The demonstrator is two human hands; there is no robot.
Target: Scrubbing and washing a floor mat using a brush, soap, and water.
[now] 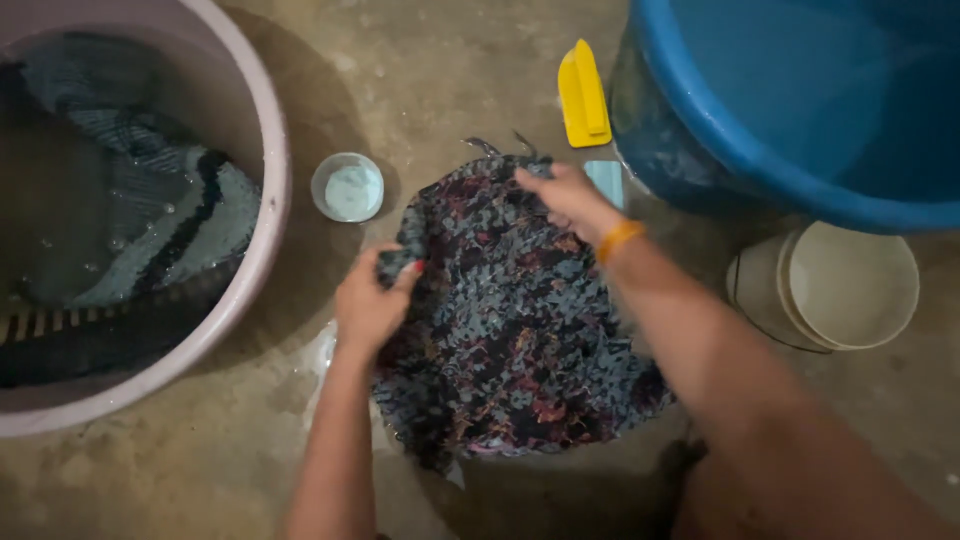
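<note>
From the head camera, the left hand (370, 300) pinches the edge of the dark floral cloth (520, 330) spread on the wet concrete floor (420, 80), and the right hand (570, 200) grips its far edge; I judge that pulling it flat and taut suits scrubbing best. The blue tub (700, 130) and pale basin (270, 180) run off frame, and the soaking clothes (150, 200) blur together.

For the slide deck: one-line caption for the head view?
Both hands, left and right, grip a wet dark floral cloth spread on the concrete floor between a pink wash basin and a blue tub.
</note>
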